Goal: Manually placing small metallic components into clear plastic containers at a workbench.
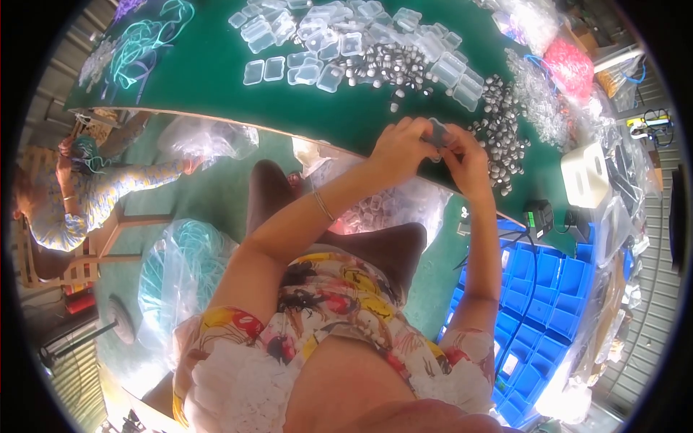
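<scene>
Stretching across the top of the view, a green table [202,79] lay before two busy hands.
A heap of clear plastic boxes [350,45] spread over it; near the front edge, the left hand [399,148] and right hand [468,164] met, each grip closed on one small box [438,133] between them, with little black-and-white pieces [502,115] scattered beyond and to the right.

Translucent piece [438,133] between left grip [401,147] and right grip [468,160] (green table [209,81] beyond)
</scene>
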Demonstrator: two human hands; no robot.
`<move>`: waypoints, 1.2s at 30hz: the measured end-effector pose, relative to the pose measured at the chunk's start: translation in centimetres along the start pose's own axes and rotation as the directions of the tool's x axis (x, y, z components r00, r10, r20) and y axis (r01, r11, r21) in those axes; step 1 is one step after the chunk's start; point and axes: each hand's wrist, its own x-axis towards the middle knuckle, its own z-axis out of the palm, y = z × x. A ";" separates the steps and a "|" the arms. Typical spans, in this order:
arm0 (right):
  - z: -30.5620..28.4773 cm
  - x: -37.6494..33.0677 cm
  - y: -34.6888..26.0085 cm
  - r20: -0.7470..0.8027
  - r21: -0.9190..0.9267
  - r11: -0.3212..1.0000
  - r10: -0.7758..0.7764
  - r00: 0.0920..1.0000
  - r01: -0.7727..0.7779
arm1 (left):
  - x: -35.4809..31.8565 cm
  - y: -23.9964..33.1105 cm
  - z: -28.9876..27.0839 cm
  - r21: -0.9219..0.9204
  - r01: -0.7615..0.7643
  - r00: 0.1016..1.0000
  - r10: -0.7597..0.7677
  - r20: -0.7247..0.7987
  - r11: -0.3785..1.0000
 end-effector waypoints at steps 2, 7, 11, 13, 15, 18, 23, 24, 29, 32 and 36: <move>0.1 -0.1 0.0 -0.017 -0.031 0.999 -0.015 1.000 0.014 | 0.0 -0.1 0.0 -0.010 0.010 1.000 -0.010 0.004 1.000; 0.4 0.0 -0.1 -0.057 -0.011 1.000 -0.013 0.998 0.012 | 0.0 0.0 -0.3 -0.118 0.088 0.996 -0.086 0.018 0.989; 0.4 -0.2 -0.2 -0.066 -0.029 1.000 -0.004 0.998 0.003 | 0.4 0.1 -0.9 -0.134 0.072 0.997 -0.074 -0.009 0.988; 0.3 -0.4 -0.4 -0.060 -0.036 0.999 -0.019 0.998 0.017 | 0.8 0.7 -1.8 -0.216 0.155 0.988 -0.154 0.023 0.964; 0.2 -0.6 -1.1 -0.054 -0.039 0.999 -0.038 0.998 0.036 | 0.7 0.0 -1.5 -0.152 0.076 0.997 -0.077 0.001 0.985; 0.1 -0.7 -2.3 -0.045 -0.091 0.987 -0.135 0.990 0.131 | 0.5 -1.0 -1.4 -0.076 -0.025 1.000 0.025 -0.003 0.997; 0.2 -0.5 -2.7 -0.036 -0.220 0.948 -0.243 0.969 0.230 | 0.5 -1.5 -1.2 -0.072 -0.039 0.999 0.040 0.009 0.997; 0.3 -0.6 -2.3 -0.037 -0.222 0.947 -0.244 0.969 0.231 | 0.5 -1.5 -1.2 -0.069 -0.047 0.999 0.048 0.015 0.997; 0.8 -0.7 -1.4 -0.045 -0.020 0.989 -0.149 0.988 0.148 | 0.5 -2.0 -1.0 -0.078 -0.091 0.996 0.092 0.009 0.993; 1.0 -0.4 -1.9 0.019 -0.004 0.991 -0.132 0.991 0.132 | 0.1 -2.2 -1.6 -0.132 -0.025 0.999 0.030 0.033 0.991; 0.5 1.1 -2.8 0.124 0.030 0.999 -0.047 0.991 0.043 | -0.7 -2.3 -2.1 -0.229 0.017 0.996 -0.036 -0.080 0.973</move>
